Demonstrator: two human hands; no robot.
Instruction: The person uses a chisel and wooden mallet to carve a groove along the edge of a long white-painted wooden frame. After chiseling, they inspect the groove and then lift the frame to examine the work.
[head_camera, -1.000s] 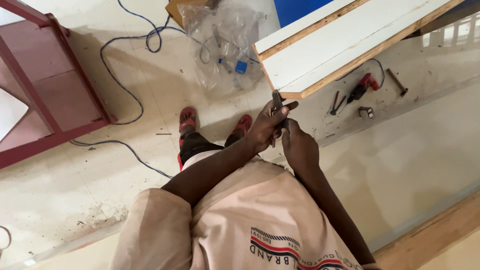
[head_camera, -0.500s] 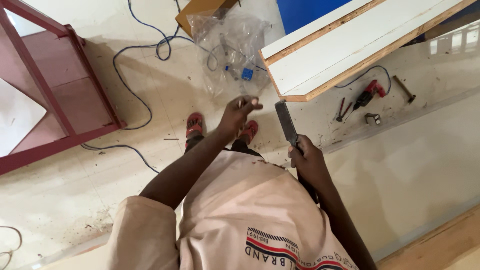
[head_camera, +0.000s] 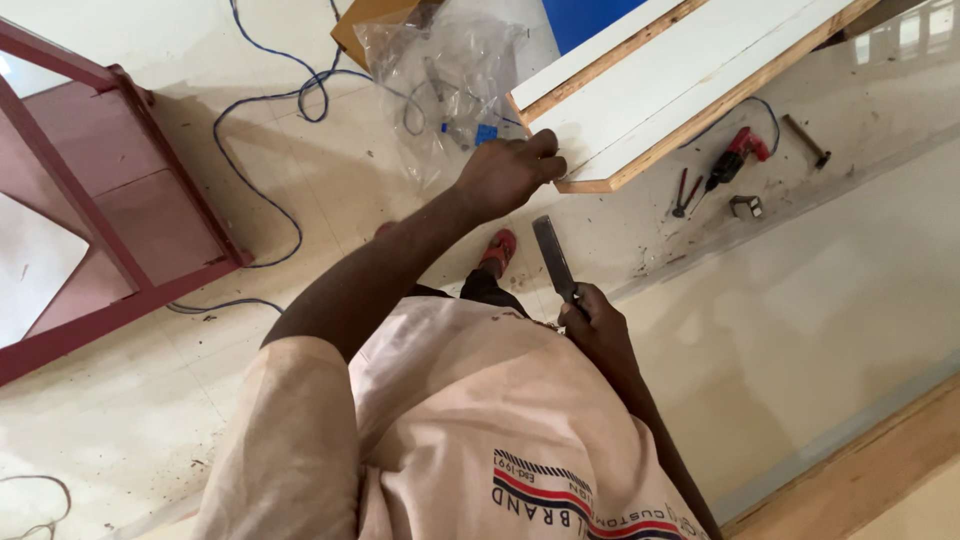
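We take the long white-faced board with raw timber edges as our landmark. Our left hand rests at its near corner, fingers curled shut against the wooden edge; whether they pinch anything small there we cannot tell. Our right hand sits below that corner, near our body, fingers wrapped tight round the handle of a flat dark steel chisel, whose blade points up toward the board and stands apart from it.

The risk we see is the blade's line: it aims close to the left hand, so a slip off the corner could drive the edge into those fingers. Under the board's corner our foot in a red sandal is exposed to a dropped tool. Left of the board, a crumpled clear plastic bag and a loose blue cable could catch a step.
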